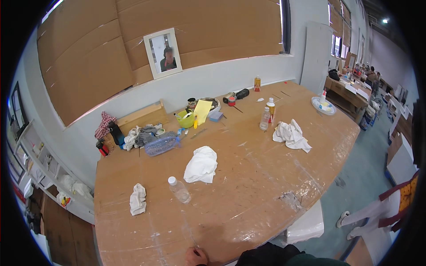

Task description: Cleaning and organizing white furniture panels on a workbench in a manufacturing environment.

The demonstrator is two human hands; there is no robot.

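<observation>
My left hand (196,256) rests at the near edge of the table, its fingers curled closed. A thin pale line shows just above the fingers; whether it is something held or a crease in the plastic film, I cannot tell. The nearest thing to it is a clear bottle with a white cap (179,190), standing apart from the hand. A small crumpled white cloth (138,199) lies left of the bottle, and a larger white cloth (201,165) lies behind it. My right hand is not in view; only dark clothing (270,255) shows at the lower edge.
The film-covered table (248,195) carries another white cloth (292,135), two bottles (265,119), a blue-tinted plastic bottle (162,145), a green bowl (185,119) and a white plate (323,106). A framed mirror (163,53) leans behind. Another person's legs (368,213) show at right.
</observation>
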